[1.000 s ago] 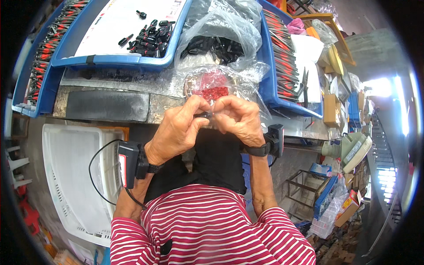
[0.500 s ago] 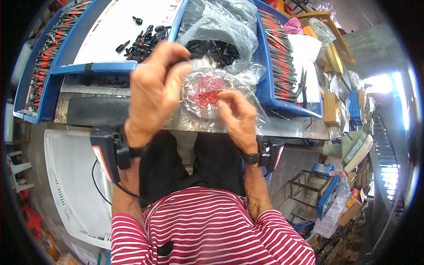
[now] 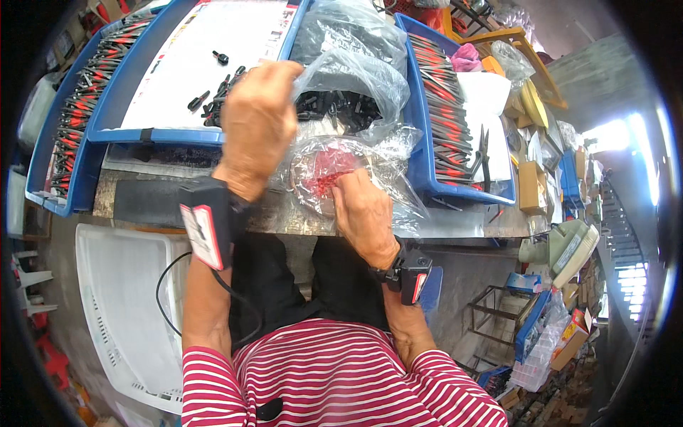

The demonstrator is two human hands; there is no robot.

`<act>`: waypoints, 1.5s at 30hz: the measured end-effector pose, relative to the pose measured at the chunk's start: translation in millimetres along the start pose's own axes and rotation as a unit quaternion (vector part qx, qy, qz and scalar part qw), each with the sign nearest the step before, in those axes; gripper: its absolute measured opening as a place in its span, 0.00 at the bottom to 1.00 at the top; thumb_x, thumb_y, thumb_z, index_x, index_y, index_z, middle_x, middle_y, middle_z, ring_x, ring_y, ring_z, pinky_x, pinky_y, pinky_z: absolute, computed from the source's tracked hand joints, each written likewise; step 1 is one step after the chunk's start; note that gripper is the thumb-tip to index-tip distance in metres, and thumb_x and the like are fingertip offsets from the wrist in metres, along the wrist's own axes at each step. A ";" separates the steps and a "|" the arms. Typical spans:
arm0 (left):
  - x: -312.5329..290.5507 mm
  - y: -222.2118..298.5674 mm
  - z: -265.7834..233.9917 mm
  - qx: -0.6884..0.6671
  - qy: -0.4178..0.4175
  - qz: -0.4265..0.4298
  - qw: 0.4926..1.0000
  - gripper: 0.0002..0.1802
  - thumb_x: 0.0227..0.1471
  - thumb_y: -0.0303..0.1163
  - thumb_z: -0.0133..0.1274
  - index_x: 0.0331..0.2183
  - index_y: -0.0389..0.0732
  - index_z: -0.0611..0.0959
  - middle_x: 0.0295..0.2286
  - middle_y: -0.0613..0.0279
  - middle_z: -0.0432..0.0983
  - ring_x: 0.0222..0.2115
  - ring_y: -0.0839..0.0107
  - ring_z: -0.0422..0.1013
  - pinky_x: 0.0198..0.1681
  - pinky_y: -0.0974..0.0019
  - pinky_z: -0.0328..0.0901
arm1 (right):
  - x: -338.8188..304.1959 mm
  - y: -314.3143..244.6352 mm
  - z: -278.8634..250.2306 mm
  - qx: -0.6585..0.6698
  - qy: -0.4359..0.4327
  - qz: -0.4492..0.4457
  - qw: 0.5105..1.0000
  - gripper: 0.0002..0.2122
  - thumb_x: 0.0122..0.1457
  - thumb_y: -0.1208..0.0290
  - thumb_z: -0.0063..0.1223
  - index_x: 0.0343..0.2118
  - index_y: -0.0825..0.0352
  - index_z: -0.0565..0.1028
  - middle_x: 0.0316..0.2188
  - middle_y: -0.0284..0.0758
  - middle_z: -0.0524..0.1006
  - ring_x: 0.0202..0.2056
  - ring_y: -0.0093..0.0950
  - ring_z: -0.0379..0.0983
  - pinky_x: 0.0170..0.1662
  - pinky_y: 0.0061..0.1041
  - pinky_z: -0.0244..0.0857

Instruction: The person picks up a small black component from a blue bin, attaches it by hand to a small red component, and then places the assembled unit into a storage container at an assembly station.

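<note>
My left hand [image 3: 260,124] is raised over the front edge of the paper-lined blue tray [image 3: 181,135]. Its fingers are curled and turned away, so whatever they hold is hidden. Under and beside it lie several small black plastic parts [image 3: 217,107] on the white paper. With bent, closed fingers, my right hand [image 3: 364,217] reaches into a round dish lined with clear plastic [image 3: 306,192], its fingertips at the small red pieces [image 3: 327,174]. Behind the dish, an open clear plastic bag [image 3: 356,67] holds a heap of black parts [image 3: 338,107].
Blue bins of red-and-black slim tools stand on the left [image 3: 89,107] and right [image 3: 445,114]. Black-handled pliers [image 3: 482,160] lie at the right bin's corner. A white plastic basket [image 3: 121,306] is below the bench at left; cardboard boxes [image 3: 531,188] are at right.
My left hand has rolled so its back shows and its fingers point away. My right hand has moved left and down, bringing its fingertips onto the red pieces.
</note>
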State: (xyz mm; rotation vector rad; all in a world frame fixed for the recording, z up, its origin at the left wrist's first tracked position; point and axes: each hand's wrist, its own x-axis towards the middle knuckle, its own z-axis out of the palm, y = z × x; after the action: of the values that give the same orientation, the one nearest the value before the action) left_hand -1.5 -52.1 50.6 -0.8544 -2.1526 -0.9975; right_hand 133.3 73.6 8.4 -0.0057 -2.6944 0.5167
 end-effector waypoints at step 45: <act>-35.1 44.5 31.3 -0.417 -0.010 -0.189 0.889 0.10 0.41 0.20 0.53 0.31 0.36 0.74 0.21 0.68 0.68 0.21 0.84 0.63 0.23 0.80 0.59 | -4.9 11.3 -9.9 0.303 0.070 0.139 0.940 0.02 0.54 0.79 0.46 0.29 0.72 0.68 0.17 0.27 0.66 0.18 0.12 0.57 0.19 0.15 0.54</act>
State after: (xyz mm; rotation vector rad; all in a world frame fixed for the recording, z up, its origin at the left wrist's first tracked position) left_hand 45.4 -14.5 26.6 -0.8017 -1.9099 -2.2077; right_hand 140.8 87.3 10.9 -0.2441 -2.2985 1.3572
